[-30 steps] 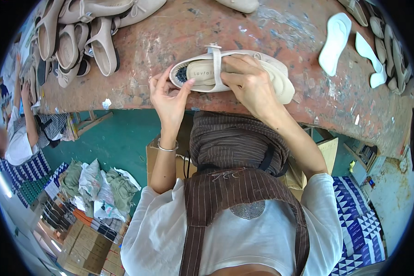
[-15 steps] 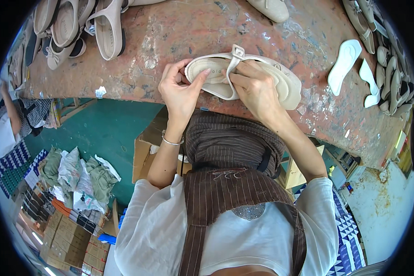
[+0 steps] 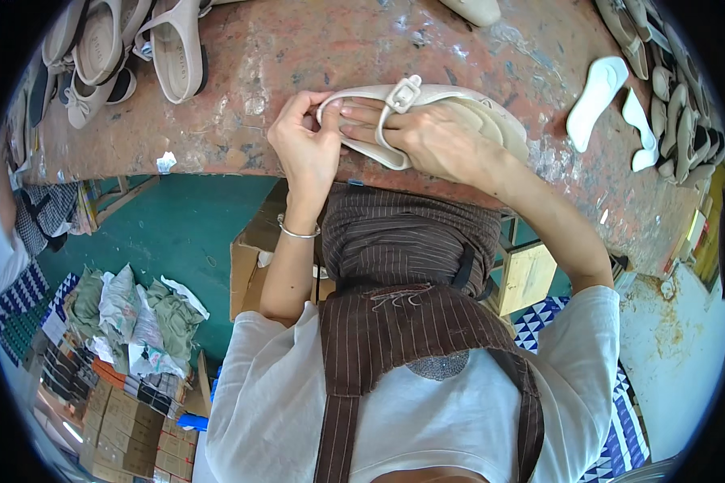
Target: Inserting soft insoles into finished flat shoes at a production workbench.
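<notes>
The left hand (image 3: 306,145) grips a beige shoe (image 3: 391,158) by its back; the right hand (image 3: 435,138) has straight fingers inside, under the strap (image 3: 403,95)

Of the two hands, the left hand (image 3: 306,149) pinches the heel rim of a beige shoe (image 3: 471,101), thumb inside, while the right hand (image 3: 439,145) reaches in beneath the strap, its fingers stretched toward the heel. The strap's buckle (image 3: 403,94) sits just beyond the right hand's knuckles. On the worn counter (image 3: 258,105), more beige shoes (image 3: 173,52) crowd beyond and left of the left hand. Right of the right hand lie a white sole-shaped piece (image 3: 597,102), a narrower white piece (image 3: 640,133) and another shoe pile (image 3: 685,133).
</notes>
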